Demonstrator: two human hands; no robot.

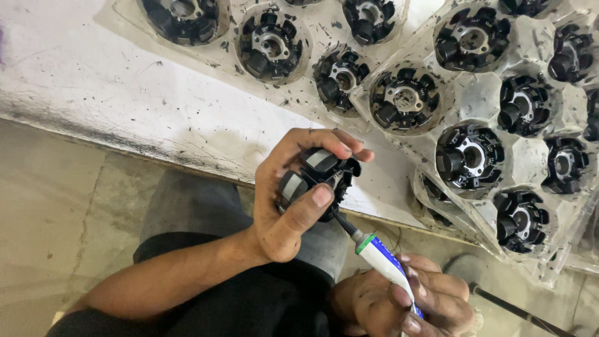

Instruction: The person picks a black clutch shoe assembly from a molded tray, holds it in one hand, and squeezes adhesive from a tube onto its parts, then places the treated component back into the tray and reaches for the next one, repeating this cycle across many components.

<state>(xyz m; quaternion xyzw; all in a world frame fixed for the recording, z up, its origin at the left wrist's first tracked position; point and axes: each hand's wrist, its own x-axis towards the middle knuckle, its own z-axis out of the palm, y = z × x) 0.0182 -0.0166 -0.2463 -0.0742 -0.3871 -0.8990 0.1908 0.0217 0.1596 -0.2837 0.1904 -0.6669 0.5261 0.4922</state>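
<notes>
My left hand grips a black round stator core with metal pole faces, held over my lap at the table's edge. My right hand squeezes a white and blue glue tube with a green collar. The tube's thin black nozzle touches the underside of the stator. Both hands are smeared dark with grime.
A clear plastic tray on the right holds several black stators in round pockets. A second tray at the top holds more. The white table is scuffed and speckled black. Below it are a concrete floor and my grey-clad knee.
</notes>
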